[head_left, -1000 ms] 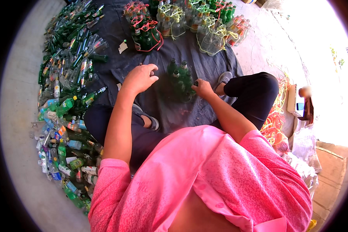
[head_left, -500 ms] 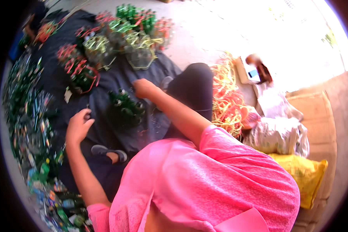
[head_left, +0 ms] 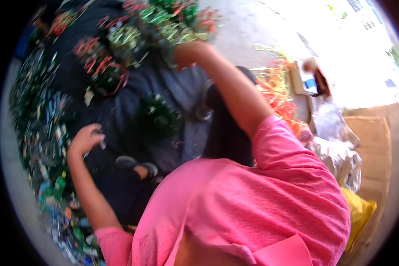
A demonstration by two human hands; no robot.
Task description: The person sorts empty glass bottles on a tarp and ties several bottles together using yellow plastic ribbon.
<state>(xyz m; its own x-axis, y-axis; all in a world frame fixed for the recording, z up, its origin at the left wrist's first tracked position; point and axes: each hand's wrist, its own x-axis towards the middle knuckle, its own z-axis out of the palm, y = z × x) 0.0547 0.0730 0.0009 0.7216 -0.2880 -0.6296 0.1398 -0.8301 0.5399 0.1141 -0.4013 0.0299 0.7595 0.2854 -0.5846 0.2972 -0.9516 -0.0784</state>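
Observation:
My left hand (head_left: 85, 139) is over the dark cloth (head_left: 115, 111), next to the heap of bottles on the left. Its fingers are curled around a small thing with a pale tip, too blurred to name. Between my arms a cluster of dark green bottles (head_left: 160, 116) stands close together on the cloth. My right hand (head_left: 191, 54) is stretched far forward, beside bundles of clear bottles (head_left: 127, 43) tied with yellow-green strips. Motion smears its fingers, and whatever they may hold is hidden. A green bottle bundle with red strips (head_left: 105, 73) stands left of centre.
Loose bottles (head_left: 53, 115) lie heaped along the left edge. To the right are a tangle of yellow and red strips (head_left: 275, 91), an open box (head_left: 303, 80), white sacks (head_left: 339, 155), a yellow bag (head_left: 359, 213) and flattened cardboard (head_left: 372, 146). My shoe (head_left: 135, 166) rests on the cloth.
My right hand has moved forward from beside the green bottle cluster toward the tied bundles. The left hand stays low at the left. The whole view has shifted slightly.

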